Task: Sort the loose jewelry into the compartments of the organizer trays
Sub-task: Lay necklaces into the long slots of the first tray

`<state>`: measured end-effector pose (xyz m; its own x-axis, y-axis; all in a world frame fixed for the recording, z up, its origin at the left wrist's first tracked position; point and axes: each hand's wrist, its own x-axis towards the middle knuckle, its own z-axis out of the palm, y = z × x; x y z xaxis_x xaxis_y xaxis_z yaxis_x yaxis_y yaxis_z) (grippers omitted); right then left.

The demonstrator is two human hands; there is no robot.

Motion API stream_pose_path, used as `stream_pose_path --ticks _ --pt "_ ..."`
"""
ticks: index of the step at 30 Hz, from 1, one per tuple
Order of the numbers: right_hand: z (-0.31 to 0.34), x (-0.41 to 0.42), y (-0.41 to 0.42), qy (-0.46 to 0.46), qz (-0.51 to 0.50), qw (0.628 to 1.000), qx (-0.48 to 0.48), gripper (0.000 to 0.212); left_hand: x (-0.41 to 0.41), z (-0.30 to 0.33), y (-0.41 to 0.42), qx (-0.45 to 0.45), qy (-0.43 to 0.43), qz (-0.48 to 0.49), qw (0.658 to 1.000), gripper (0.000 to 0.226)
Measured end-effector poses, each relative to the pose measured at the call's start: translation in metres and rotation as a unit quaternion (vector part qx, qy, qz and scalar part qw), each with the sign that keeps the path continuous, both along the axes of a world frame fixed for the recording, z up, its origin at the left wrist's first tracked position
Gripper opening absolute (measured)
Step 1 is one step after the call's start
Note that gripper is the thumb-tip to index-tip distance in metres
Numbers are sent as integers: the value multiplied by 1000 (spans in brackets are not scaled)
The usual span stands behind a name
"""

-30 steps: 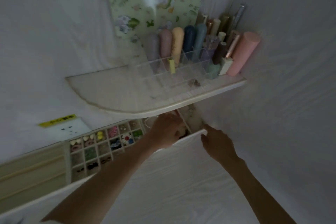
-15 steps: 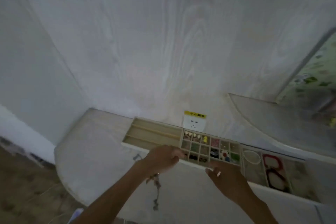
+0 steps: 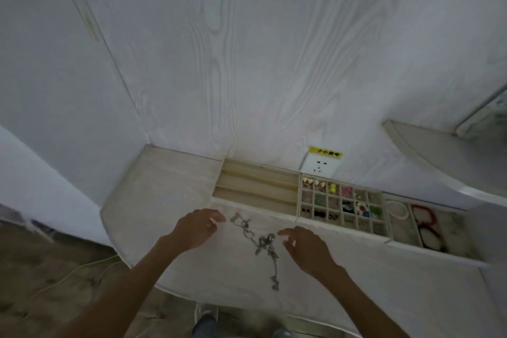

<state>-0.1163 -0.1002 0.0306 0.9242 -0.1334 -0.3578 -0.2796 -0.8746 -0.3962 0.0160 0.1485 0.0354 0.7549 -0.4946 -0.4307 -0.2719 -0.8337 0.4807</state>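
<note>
Fingers (image 3: pixel 216 218) loosely curled (both hands) | flanking tangled chain (image 3: pixel 259 241) | table (image 3: pixel 164 200)

Both forearms run off the bottom edge. The tangled chain (image 3: pixel 259 241) is too blurred to separate pieces — contents of the grid tray (image 3: pixel 340 204) are too small to identify.

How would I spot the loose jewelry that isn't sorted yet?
Find the white tabletop below the wood-grain wall. In front of the row of organizer trays, between the left hand and right hand, lies a tangled metallic chain. Unlike the beads and bracelets, it sits outside any compartment.
</note>
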Motion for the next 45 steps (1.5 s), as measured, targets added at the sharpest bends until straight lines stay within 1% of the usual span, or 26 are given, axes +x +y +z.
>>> stream_pose_path --ticks 3,6,9,11,14,15,18,19,21,23,24,25,27,29,30,31,33,35,36,38,40,43,45 --pt "-13 6 14 -29 -33 999 -12 29 4 -9 -13 -17 -9 -45 999 33" --pt "-16 15 22 -50 -50 997 -44 27 10 -12 -31 -48 -16 -73 996 32" --pt "-12 17 21 -75 -23 996 -51 25 13 -16 -50 -73 -7 -121 990 33" --pt "-10 14 22 -68 15 996 -57 26 12 -18 -62 -66 10 -148 987 34" --pt "-14 12 16 -87 27 994 -66 25 10 -25 -80 -56 25 -199 978 38" --pt "-13 12 16 -78 26 994 -71 25 8 -27 -83 -50 20 -207 977 38" --pt "-12 18 18 -27 39 995 -92 28 8 -31 -85 -40 -34 -197 979 34" --pt "-12 20 20 -19 52 993 -104 29 7 -30 -84 -22 -61 -193 979 32" --pt "-15 22 22 -19 79 990 -116 28 4 -24 -85 19 -123 -204 971 31" --pt "-20 22 22 -27 106 986 -125 29 2 -21 -84 30 -141 -209 967 33" --pt "-20 21 21 -34 113 984 -131 29 2 -19 -84 15 -127 -204 971 35" --pt "-16 22 21 -37 114 984 -132 30 2 -16 -83 -9 -93 -194 977 37" --pt "-4 24 21 -43 92 989 -105 31 4 -13 -80 -68 25 -181 981 46" --pt "12 25 19 -41 54 996 -65 30 4 -8 -79 -115 140 -179 967 59" --pt "20 25 18 -38 44 997 -44 28 3 -5 -78 -118 170 -192 960 64" --pt "29 26 18 -30 38 998 -27 26 3 -2 -75 -111 177 -207 956 68" --pt "47 25 17 -19 24 1000 6 22 3 0 -74 -100 159 -228 955 73" --pt "62 27 18 -16 17 999 37 16 5 3 -72 -108 164 -226 954 74" --pt "70 29 19 -15 15 999 49 13 5 6 -72 -122 176 -227 950 70" --pt "84 31 21 -17 11 997 75 8 6 12 -73 -153 202 -232 939 55" --pt "97 32 23 -21 6 995 100 7 7 20 -72 -183 210 -231 932 41" --pt "119 34 20 -35 4 993 114 7 12 33 -66 -232 221 -212 923 32" --pt "135 35 16 -48 -8 991 128 5 21 44 -59 -266 245 -186 914 26"
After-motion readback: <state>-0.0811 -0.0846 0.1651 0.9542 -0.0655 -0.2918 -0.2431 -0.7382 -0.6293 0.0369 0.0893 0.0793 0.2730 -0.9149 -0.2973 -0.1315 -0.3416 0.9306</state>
